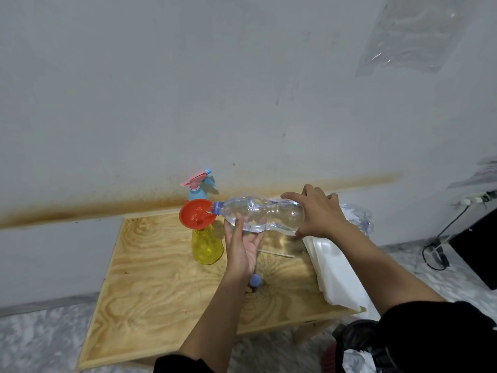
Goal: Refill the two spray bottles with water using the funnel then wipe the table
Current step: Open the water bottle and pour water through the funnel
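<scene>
A clear plastic water bottle (265,215) lies tipped on its side, its blue-ringed neck over a red funnel (197,214). The funnel sits in the neck of a yellow spray bottle (207,246) on the wooden table (150,286). Water runs into the funnel. My right hand (320,214) grips the bottle's base from above. My left hand (243,246) supports the bottle's middle from below, palm up. A blue spray bottle (198,188) with a pink trigger head stands behind the funnel, near the wall. A stack of white paper towels (333,270) lies on the table's right side.
A blue bottle cap (255,280) lies on the table just right of my left wrist. A thin stick (275,253) rests near the towels. Crumpled clear plastic (357,216) sits at the back right. A black bag (357,343) and cables (438,251) are on the floor to the right.
</scene>
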Demonstrator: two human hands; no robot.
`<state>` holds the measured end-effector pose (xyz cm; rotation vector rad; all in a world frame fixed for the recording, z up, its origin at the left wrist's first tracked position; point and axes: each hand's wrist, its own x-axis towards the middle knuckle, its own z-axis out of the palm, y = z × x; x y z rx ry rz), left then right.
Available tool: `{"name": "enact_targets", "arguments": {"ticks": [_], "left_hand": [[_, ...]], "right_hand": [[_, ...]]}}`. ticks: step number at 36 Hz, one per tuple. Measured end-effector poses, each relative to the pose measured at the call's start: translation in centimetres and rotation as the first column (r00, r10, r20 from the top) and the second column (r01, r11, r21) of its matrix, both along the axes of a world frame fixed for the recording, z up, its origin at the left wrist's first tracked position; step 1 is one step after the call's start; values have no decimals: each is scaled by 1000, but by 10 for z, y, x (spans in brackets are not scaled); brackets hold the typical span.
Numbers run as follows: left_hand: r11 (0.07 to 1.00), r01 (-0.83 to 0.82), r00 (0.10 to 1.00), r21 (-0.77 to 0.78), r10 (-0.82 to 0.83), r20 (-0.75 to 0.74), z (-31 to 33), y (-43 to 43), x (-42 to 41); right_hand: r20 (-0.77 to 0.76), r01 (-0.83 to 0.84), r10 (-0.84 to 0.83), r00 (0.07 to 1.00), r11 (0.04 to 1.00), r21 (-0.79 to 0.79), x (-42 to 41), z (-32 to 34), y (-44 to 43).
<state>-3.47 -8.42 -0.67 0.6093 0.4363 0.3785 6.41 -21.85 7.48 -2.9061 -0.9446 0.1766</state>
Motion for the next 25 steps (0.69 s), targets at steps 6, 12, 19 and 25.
{"name": "enact_targets", "arguments": {"ticks": [6, 12, 19, 25], "left_hand": [[1000, -12, 1000, 17, 12, -12, -1, 0, 0], [999, 5, 1000, 46, -5, -10, -2, -1, -1], [996, 27, 997, 86, -20, -76, 1, 2, -4], [988, 49, 996, 147, -36, -87, 4, 9, -5]], "right_hand": [[0, -3, 3, 1000, 1000, -6, 0, 0, -1], [-4, -2, 2, 1000, 1000, -9, -1, 1, -2], [-45, 26, -23, 999, 998, 52, -4, -6, -5], [-108, 72, -58, 992, 988, 137, -11, -14, -9]]}}
